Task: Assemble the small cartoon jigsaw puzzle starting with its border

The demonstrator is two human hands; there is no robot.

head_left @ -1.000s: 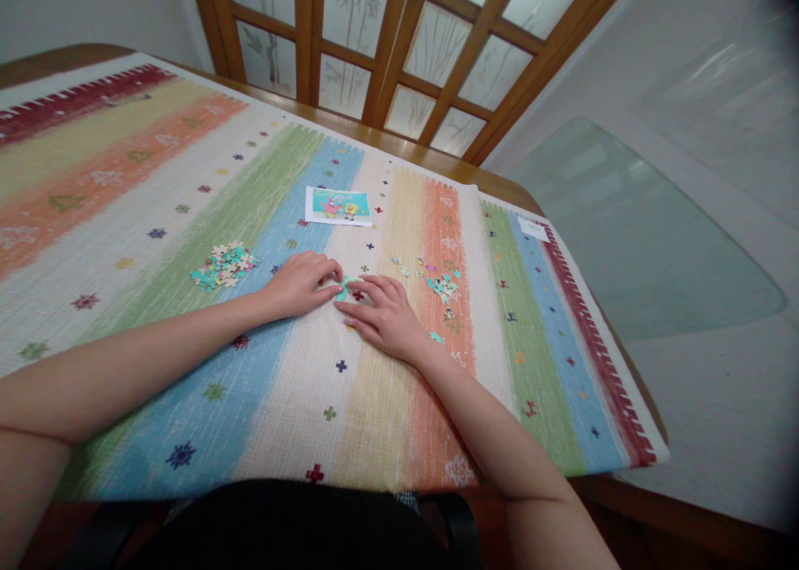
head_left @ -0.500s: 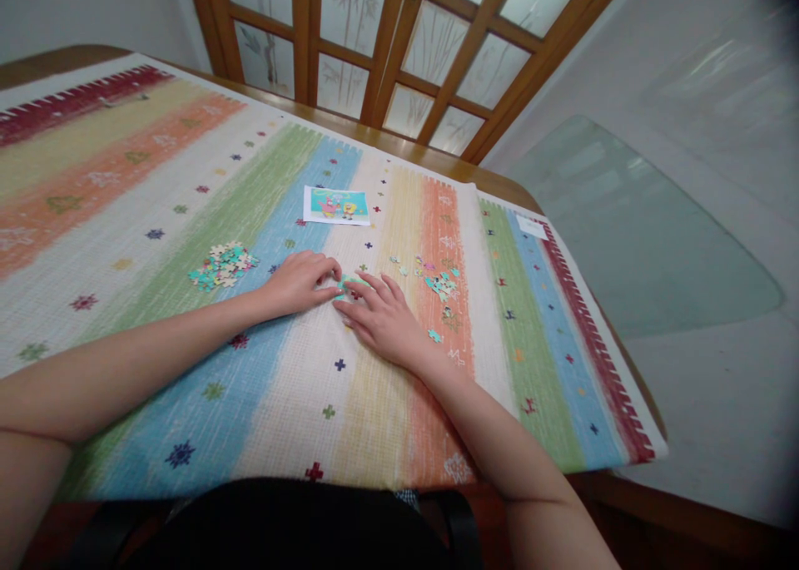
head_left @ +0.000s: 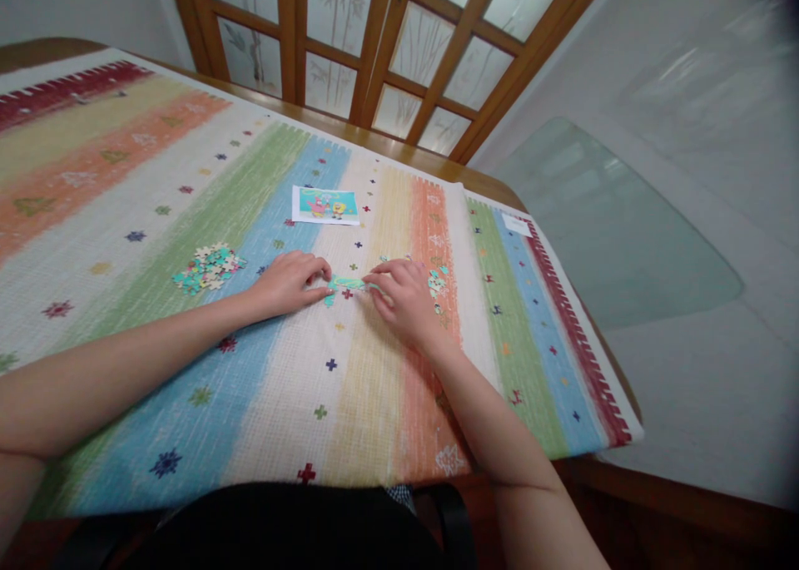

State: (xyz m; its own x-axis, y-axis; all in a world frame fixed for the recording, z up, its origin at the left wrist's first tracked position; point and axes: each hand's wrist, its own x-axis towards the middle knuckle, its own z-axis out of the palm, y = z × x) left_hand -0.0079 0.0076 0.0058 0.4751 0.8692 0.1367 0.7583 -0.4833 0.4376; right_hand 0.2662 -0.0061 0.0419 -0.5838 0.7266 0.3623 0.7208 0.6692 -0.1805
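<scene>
A short strip of joined jigsaw pieces (head_left: 349,284), teal with yellow-green marks, lies on the striped tablecloth between my hands. My left hand (head_left: 292,282) has thumb and forefinger closed at the strip's left end, where a teal piece juts down. At the right end, the thumb and fingertips of my right hand (head_left: 404,297) are pinched together on the strip. What exactly lies under those fingertips is too small to make out. Beyond the strip is a picture card (head_left: 325,206) with a pink and a yellow cartoon figure on teal.
A heap of loose jigsaw pieces (head_left: 209,268) lies left of my left forearm. More scattered pieces (head_left: 437,281) sit just past my right hand, partly hidden by it. A white paper slip (head_left: 517,225) rests near the table's right edge. Wooden glazed doors (head_left: 368,62) stand behind.
My right hand has lifted from lying spread over the pieces and moved right, its fingers now pinched at the strip's end. More of the strip shows. The view has shifted slightly.
</scene>
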